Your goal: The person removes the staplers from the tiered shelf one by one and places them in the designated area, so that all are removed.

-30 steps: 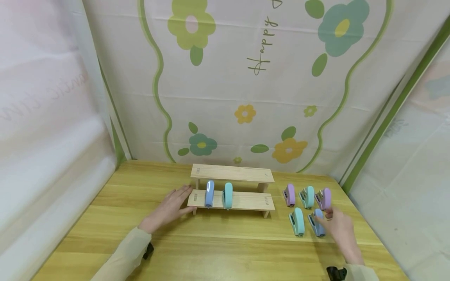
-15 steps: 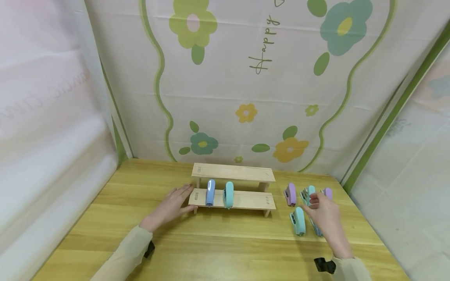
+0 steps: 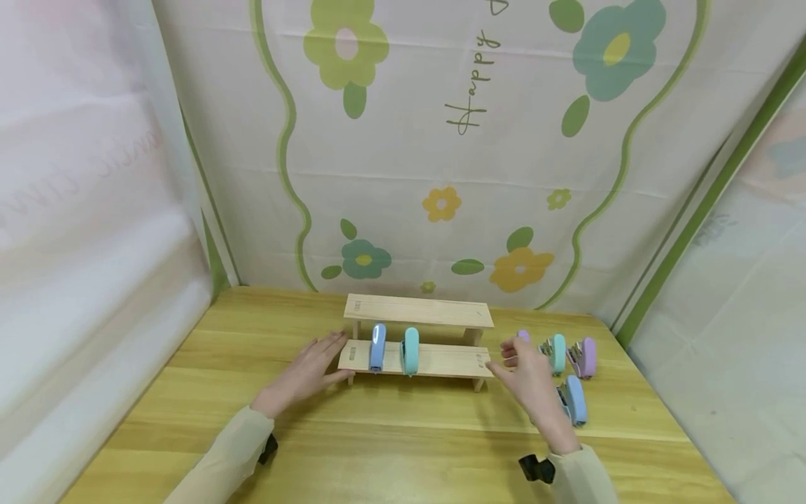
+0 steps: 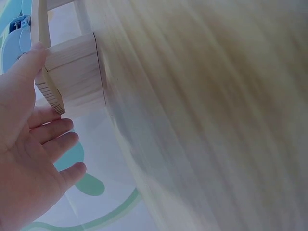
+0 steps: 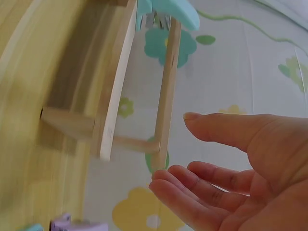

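A two-tier wooden display stand (image 3: 447, 360) stands on the table. On its lower tier, side by side, are a blue stapler (image 3: 378, 347) and a teal stapler (image 3: 411, 351). My left hand (image 3: 305, 374) holds the left end of the lower tier, thumb at the front edge and index finger at the back in the left wrist view. My right hand (image 3: 529, 374) is in the air by the stand's right end, thumb and fingers apart with nothing between them, also seen in the right wrist view.
Right of the stand, on the wooden table (image 3: 378, 448), are a teal stapler (image 3: 554, 353), a purple stapler (image 3: 585, 357) and a blue stapler (image 3: 573, 400). Another purple stapler (image 3: 522, 335) is mostly hidden by my right hand. A flowered curtain (image 3: 390, 161) hangs behind.
My right hand has moved left from the blue stapler on the table to the stand's right end, now covering the front teal stapler. The left hand stays at the stand.
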Available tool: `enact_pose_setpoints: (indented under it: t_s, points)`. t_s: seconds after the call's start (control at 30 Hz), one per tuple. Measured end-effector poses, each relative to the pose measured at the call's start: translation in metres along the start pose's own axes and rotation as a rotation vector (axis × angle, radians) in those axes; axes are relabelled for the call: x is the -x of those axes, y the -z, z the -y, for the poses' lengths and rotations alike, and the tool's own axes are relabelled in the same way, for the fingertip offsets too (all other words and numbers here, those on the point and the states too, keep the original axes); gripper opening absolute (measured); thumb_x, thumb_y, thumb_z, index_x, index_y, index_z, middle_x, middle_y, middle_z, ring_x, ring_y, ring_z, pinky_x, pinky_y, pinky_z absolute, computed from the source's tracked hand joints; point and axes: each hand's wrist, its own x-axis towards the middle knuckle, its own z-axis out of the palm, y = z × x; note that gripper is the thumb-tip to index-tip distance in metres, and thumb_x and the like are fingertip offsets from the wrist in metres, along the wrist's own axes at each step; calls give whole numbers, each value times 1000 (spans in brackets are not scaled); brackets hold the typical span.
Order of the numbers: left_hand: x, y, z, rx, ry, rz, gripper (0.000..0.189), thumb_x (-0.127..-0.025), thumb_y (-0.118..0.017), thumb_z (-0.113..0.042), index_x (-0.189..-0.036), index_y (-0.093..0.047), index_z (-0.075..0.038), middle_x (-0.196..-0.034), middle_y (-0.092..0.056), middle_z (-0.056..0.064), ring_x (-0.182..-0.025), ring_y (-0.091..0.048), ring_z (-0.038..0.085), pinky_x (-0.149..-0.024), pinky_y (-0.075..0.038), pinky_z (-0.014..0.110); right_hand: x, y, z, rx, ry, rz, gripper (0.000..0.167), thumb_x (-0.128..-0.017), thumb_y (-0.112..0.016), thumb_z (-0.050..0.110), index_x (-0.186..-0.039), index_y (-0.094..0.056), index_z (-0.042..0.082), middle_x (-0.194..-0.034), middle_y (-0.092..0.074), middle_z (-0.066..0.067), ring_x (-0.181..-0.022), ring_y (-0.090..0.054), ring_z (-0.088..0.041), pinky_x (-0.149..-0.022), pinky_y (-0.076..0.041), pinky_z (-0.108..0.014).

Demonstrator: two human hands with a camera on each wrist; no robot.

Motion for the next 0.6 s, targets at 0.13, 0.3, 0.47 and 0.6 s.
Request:
enact_pose_setpoints:
  t_s: [0.13,0.3,0.47,0.6]
  points:
    - [0,-1,0,-4,-4,-7,77,-92,-68,-43,-146,-42,5,-152,-44,24,-141,-43,41,-118,-32,62,-3,-15,17,-28,12,22,32,-81,-81,12,-104,-64,-3,-95,-71,-20,-82,-72,-31,-72,-62,-40]
    - [0,-2,1,-7,-1,-9,77,-92,-68,-43,-146,-42,6,-152,-44,25,-141,-43,41,-118,-32,62,-5,-33,38,-72,14,52,32,-81,-82,14,-104,-65,0,-95,-71,-18,-80,-72,-26,-69,-62,-36]
    - [1,-1,0,-7,-2,-8,77,-92,-67,-43,-146,-42,6,-152,-43,24,-142,-43,40,-118,-32,62,-6,-46,56,-111,17,87,33,-81,-82,15,-104,-64,1,-95,-71,-16,-80,-72,-24,-68,-62,-33]
    - [1,-1,0,-7,-2,-9,76,-92,-67,-43,-146,-43,6,-152,-44,24,-141,-43,40,-118,-32,62,-7,-54,64,-137,33,97,32,-80,-82,14,-103,-64,0,-94,-70,-16,-79,-71,-25,-67,-62,-32]
